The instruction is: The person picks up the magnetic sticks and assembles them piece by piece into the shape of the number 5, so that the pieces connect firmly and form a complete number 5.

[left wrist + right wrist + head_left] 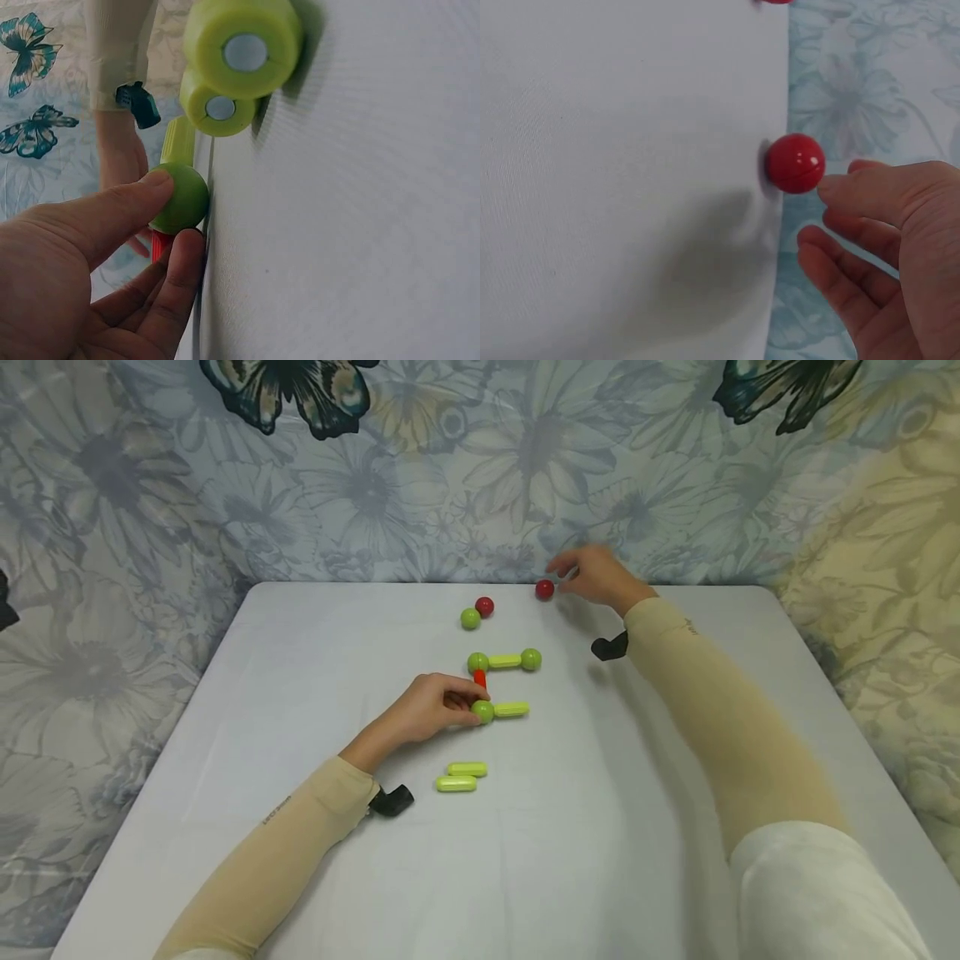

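Note:
My left hand (431, 706) pinches a green ball (482, 712) between thumb and fingers. From that ball a ribbed yellow-green rod (512, 710) points right. A red rod (480, 678) runs from it up to another green ball (477, 662), which a second yellow-green rod (506, 661) joins to a third green ball (531, 659). At the table's far edge my right hand (597, 581) hovers beside a red ball (544, 589). In the right wrist view the thumb tip is right by this red ball (796, 163), and the fingers are spread, not closed round it.
A loose green ball (470, 618) and another red ball (484, 607) sit together toward the back. Two yellow-green rods (456, 784) lie side by side nearer the front; white discs show at their ends. Behind the white table (337, 635) hangs a floral cloth (450, 485).

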`<state>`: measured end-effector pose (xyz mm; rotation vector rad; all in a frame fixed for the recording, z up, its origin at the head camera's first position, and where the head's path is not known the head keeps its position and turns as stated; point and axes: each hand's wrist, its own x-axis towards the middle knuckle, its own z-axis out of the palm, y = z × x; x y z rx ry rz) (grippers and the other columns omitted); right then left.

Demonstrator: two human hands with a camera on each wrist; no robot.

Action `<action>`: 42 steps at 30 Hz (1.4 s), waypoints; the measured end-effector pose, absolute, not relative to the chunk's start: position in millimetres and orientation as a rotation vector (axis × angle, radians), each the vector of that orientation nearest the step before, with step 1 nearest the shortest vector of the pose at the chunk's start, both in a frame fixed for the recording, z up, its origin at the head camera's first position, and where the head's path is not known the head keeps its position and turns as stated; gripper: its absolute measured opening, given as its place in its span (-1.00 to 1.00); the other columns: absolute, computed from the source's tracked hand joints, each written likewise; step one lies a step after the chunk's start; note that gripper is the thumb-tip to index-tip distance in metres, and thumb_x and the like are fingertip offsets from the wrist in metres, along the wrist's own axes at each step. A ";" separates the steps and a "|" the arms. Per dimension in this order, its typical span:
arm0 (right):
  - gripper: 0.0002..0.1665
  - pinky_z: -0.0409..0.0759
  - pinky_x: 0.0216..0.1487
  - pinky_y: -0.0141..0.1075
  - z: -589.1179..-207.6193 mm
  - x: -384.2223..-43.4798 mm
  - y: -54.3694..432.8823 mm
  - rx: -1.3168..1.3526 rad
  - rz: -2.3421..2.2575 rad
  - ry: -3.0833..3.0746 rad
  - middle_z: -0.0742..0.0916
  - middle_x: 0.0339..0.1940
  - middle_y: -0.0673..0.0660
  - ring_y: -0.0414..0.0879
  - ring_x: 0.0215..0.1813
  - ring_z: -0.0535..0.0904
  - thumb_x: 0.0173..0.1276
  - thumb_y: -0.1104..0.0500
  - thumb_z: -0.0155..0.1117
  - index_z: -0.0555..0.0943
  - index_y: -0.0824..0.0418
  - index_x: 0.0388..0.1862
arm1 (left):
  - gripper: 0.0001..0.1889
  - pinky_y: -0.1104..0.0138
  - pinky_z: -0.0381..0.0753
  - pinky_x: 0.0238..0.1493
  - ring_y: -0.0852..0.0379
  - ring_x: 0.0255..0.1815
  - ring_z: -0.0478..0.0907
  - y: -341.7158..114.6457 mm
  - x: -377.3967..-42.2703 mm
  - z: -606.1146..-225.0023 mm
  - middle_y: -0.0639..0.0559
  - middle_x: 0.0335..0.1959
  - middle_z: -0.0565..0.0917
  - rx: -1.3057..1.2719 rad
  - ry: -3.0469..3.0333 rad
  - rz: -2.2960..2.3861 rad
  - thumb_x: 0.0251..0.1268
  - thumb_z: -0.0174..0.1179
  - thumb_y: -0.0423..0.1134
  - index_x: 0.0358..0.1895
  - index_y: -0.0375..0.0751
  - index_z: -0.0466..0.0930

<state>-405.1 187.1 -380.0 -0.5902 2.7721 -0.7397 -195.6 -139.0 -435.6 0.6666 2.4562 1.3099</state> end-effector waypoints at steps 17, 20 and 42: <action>-0.49 0.55 0.30 0.06 -406.0 -403.5 184.3 -0.530 -0.753 2.775 0.74 0.28 0.28 0.18 0.23 0.62 0.53 0.21 0.47 0.67 0.27 0.40 | -0.69 0.29 0.68 -0.06 0.16 -0.19 0.69 -139.3 -195.7 -437.2 0.13 -0.22 0.76 0.663 2.461 1.299 0.34 0.57 -0.30 0.12 -0.07 0.85; -0.51 0.56 0.29 0.04 -409.4 -403.0 184.2 -0.527 -0.797 2.767 0.75 0.27 0.28 0.17 0.21 0.65 0.53 0.20 0.48 0.67 0.29 0.36 | -0.69 0.28 0.68 -0.06 0.15 -0.19 0.69 -139.5 -195.6 -436.9 0.13 -0.22 0.76 0.665 2.459 1.304 0.33 0.57 -0.30 0.12 -0.08 0.85; -0.57 0.64 0.13 0.02 -394.5 -363.0 201.3 -0.637 -0.949 2.842 0.77 0.07 0.24 0.12 0.07 0.70 0.49 0.19 0.49 0.72 0.26 0.28 | -0.66 0.26 0.68 -0.07 0.14 -0.18 0.69 -139.4 -196.6 -433.1 0.13 -0.17 0.78 0.660 2.462 1.281 0.34 0.57 -0.31 0.15 -0.06 0.84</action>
